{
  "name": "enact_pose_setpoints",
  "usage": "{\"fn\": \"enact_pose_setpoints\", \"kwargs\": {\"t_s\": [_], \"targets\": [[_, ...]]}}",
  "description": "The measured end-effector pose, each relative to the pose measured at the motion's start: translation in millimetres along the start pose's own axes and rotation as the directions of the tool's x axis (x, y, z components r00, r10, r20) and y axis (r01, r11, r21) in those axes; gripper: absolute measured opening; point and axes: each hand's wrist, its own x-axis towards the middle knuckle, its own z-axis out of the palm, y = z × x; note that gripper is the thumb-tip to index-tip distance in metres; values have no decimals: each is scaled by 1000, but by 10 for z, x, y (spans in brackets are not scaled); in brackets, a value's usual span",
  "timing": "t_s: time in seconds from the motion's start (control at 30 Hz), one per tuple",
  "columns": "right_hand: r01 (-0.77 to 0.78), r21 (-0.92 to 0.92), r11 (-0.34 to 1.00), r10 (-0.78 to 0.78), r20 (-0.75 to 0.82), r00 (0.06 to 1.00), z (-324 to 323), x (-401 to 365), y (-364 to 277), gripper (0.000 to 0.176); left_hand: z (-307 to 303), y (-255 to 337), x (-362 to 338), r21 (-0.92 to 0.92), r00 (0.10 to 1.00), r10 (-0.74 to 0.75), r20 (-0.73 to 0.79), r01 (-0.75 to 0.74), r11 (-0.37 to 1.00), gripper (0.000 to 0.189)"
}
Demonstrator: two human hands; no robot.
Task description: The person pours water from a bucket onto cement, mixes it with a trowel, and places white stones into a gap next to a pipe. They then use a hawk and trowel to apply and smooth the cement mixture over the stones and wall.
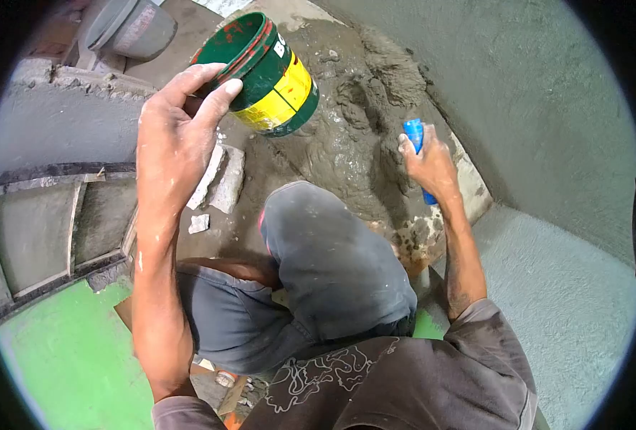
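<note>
My left hand [178,132] grips the rim of a green bucket [271,75] with a yellow label, held tilted on its side above a heap of wet grey mortar [347,136]. Out to the right, my right hand [429,165] is closed on a blue handle [413,135] of a tool whose working end is hidden against the mortar. I am crouched, with my knee in grey trousers [325,251] below both hands.
Broken grey block pieces [221,179] lie beside the mortar. A plastered wall [547,93] rises at right with a rough ledge [569,287] below it. A grey bucket [135,29] stands at top left. Green flooring [67,358] lies at bottom left.
</note>
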Motion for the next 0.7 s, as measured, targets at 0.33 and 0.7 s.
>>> {"fn": "enact_pose_setpoints", "kwargs": {"t_s": [0.33, 0.7], "targets": [[-118, -134, 984, 93, -180, 979, 649, -368, 740, 39, -69, -70, 64, 103, 1000, -4, -31, 7, 995, 29], [-524, 418, 742, 446, 276, 852, 1689, -1142, 1974, 25, -67, -101, 42, 130, 1000, -21, -12, 22, 991, 29]]}}
